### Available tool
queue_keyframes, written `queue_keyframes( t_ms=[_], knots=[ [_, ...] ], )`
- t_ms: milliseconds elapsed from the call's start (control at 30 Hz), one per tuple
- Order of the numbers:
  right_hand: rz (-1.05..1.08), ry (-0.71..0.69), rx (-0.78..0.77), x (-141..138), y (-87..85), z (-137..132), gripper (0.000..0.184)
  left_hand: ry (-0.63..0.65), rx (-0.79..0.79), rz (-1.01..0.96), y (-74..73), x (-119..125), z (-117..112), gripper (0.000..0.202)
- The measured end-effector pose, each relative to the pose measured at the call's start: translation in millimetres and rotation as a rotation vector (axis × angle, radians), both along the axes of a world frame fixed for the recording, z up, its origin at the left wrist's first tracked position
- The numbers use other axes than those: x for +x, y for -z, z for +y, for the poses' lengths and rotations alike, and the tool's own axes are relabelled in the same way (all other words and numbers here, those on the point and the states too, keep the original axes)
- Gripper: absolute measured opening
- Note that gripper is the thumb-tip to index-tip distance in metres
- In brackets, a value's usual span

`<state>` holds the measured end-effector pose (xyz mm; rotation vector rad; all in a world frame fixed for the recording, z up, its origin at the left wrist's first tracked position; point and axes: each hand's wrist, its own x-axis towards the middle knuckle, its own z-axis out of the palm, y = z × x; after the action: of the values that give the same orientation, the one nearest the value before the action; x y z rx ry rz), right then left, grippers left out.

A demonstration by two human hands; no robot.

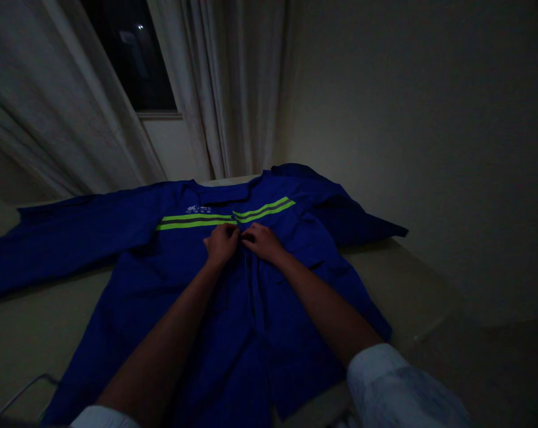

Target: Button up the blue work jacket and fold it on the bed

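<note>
A blue work jacket (175, 267) with yellow-green reflective stripes across the chest lies spread out, front up, its sleeves out to both sides. My left hand (223, 242) pinches the front edge of the jacket just under the stripe. Close beside it, my right hand (260, 241) pinches the other front edge at the same height. The fingertips of both hands nearly meet at the centre opening. Whether a button or snap sits between them is too dark and small to tell. Below my hands the front edges hang apart.
The jacket rests on a pale table (411, 285) whose right edge slopes away towards the wall (406, 119). Behind it hang light curtains (233, 89) on either side of a dark window (132, 53). A thin cable (25, 389) lies at the lower left.
</note>
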<state>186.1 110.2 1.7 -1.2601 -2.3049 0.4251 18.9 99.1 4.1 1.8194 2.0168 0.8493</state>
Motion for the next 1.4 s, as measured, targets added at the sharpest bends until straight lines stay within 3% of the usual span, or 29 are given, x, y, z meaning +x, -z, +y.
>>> queue_keyframes(
  t_ms=[233,367,467,567,667,800,1033,1400],
  knots=[
    [0.035,0.054,-0.032,-4.3,-2.3,-0.2,0.013,0.074,0.101,-0.2,13.7,-3.2,-4.4,0.019],
    [0.115,0.095,-0.152,-9.5,-4.9,7.5,0.008,0.142,0.167,-0.431,20.4,-4.0,0.7,0.018],
    [0.111,0.198,-0.262,-15.7,-8.4,8.9,0.007,0.167,0.198,-0.499,20.2,-3.4,0.8,0.018],
    [0.084,0.27,-0.209,-20.9,-9.3,3.4,0.011,0.094,0.182,-0.413,15.3,-2.5,-2.7,0.021],
    [0.089,0.211,-0.05,-22.3,-7.7,-4.1,0.012,0.004,0.138,-0.26,10.0,-1.3,-5.4,0.024],
    [0.096,0.126,0.053,-20.9,-6.1,-8.6,0.013,-0.001,0.126,-0.176,7.9,-1.1,-3.0,0.037],
    [0.196,0.066,0.053,-18.8,-0.4,-0.8,0.01,0.093,0.149,-0.162,13.5,-6.8,1.8,0.034],
    [0.26,-0.005,0.043,-18.8,3.6,7.8,0.01,0.118,0.319,-0.216,17.1,-7.4,2.6,0.028]
  ],
)
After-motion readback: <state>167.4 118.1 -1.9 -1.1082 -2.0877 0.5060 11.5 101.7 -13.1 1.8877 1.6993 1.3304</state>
